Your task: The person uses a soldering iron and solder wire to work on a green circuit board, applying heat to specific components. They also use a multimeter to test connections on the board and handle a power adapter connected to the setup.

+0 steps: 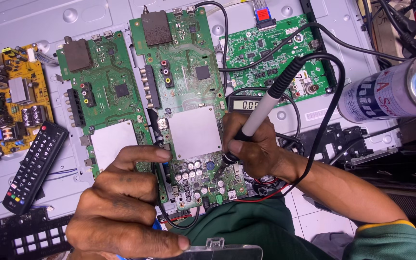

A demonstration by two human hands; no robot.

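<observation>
The right hand (253, 147), at centre right of the frame, is closed around a soldering iron (261, 108) with a pale grey handle and black cord, held like a pen; its tip rests among the small silver capacitors at the lower end of the middle circuit board (188, 91). The left hand (126, 202), at lower left centre, has its fingers curled together, the forefinger reaching to the left edge of that same board beside a bare metal shield plate (194, 131); a sliver of blue shows under the palm, but whether the hand holds anything cannot be told.

At the right edge a cylindrical spray can (386, 94) lies on its side, white with blue and red lettering and a pale blue cap end facing the camera. A small meter display (243, 103) peeks out behind the iron's handle. A red and blue connector label (263, 14) sits at top centre, above the upper-right green board (270, 53). A second green board (104, 91) lies left of the middle one, and a yellow power board (10, 103) fills the far left. A black remote control (35, 166) with coloured buttons lies at lower left.
</observation>
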